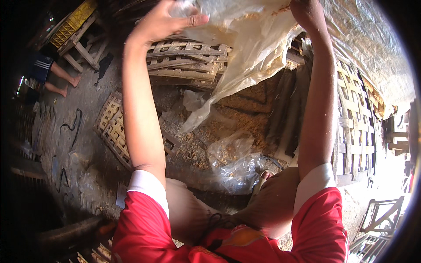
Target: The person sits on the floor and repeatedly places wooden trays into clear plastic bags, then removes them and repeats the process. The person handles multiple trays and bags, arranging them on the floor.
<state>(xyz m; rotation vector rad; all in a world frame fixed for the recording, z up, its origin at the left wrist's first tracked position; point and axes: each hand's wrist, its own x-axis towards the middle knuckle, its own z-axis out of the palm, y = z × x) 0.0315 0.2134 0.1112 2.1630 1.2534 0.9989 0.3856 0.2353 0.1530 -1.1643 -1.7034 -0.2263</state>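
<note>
A crumpled, translucent plastic sheet (pixel 245 30) is stretched between my raised hands at the top of the view, brown crumbs sticking to it. One long corner of it trails down toward the floor. My left hand (pixel 162 24) grips its left side, with a digit sticking out over the plastic. My right hand (pixel 307 15), closed and partly cut off by the upper edge, holds the other side. Below the sheet, woven slatted panels (pixel 188 59) lie stacked. Brown shavings or crumbs (pixel 197 151) are scattered on the floor around another clear plastic piece (pixel 234 162).
A smaller woven panel (pixel 115 116) lies left of my left forearm; a larger lattice panel (pixel 353 118) stands at the right. Silvery sheeting (pixel 372 48) hangs at upper right. At upper left are a yellow crate (pixel 74 22) on a wooden stand and another person's legs (pixel 61 81).
</note>
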